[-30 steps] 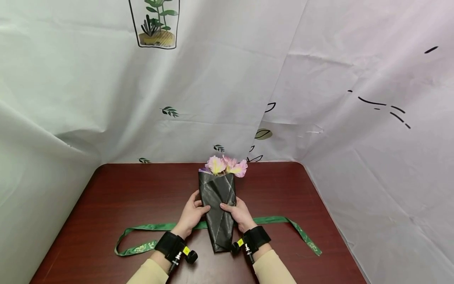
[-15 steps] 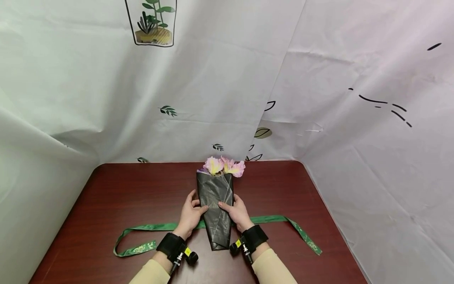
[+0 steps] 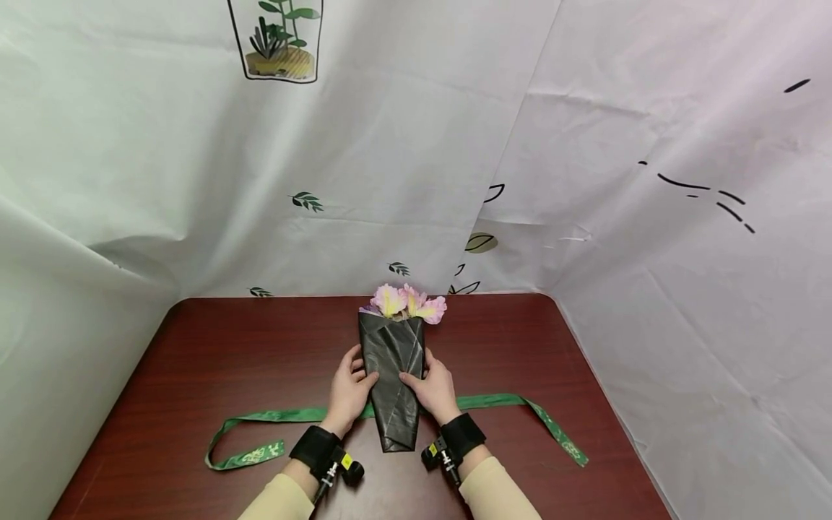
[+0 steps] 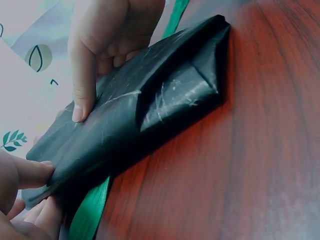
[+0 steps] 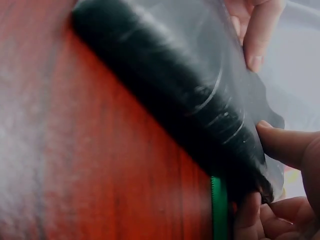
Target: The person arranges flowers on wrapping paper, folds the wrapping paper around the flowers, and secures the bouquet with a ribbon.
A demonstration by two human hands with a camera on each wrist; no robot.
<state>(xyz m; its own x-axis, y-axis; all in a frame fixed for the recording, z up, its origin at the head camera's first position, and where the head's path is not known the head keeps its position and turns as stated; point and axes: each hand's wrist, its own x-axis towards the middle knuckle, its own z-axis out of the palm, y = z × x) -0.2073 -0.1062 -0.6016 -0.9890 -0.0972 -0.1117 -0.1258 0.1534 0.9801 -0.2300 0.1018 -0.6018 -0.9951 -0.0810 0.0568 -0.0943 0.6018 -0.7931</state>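
A bouquet wrapped in black paper [image 3: 393,390] is held over the middle of the table, its narrow folded end toward the person. Pink and yellow flowers [image 3: 408,302] stick out of its far end. My left hand [image 3: 349,386] grips the left side, thumb on top and fingers beneath. On the opposite side my right hand [image 3: 435,388] holds it the same way, its thumb pressing the front of the wrap. Crossing under the bouquet is a green ribbon [image 3: 494,401], its middle hidden by the wrap. In the left wrist view the ribbon [image 4: 92,210] passes below the black paper.
The dark red wooden table [image 3: 260,347] has rounded far corners. The ribbon's left end [image 3: 260,453] curls back on the tabletop and its right end [image 3: 572,451] slants toward the person. White printed cloth [image 3: 390,144] hangs behind the table and along both sides.
The bouquet and both hands have shifted slightly left, and its narrow end sits a little farther from the person. Both hands keep their hold, and the ribbon lies as before.
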